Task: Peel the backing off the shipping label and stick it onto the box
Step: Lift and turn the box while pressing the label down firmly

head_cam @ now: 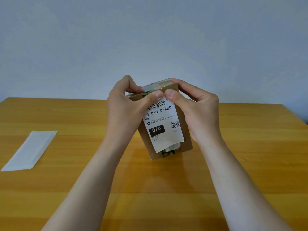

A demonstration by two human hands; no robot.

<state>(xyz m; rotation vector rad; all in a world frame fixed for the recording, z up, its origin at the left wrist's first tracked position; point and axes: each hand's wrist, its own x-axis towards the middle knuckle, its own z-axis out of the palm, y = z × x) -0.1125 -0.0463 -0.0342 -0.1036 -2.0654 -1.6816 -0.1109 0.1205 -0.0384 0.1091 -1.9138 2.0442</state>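
Two thumbs (157,95) press the top edge of the white printed shipping label (164,125), its long axis running 12 to 6 o'clock down the near face of the tilted brown cardboard box (188,145). Left hand (123,107) and right hand (200,107), equally near, grip the box's upper corners. The label's 6 o'clock end appears unpressed. A white backing strip (30,150) lies at 9 o'clock on the orange wooden table (250,164).
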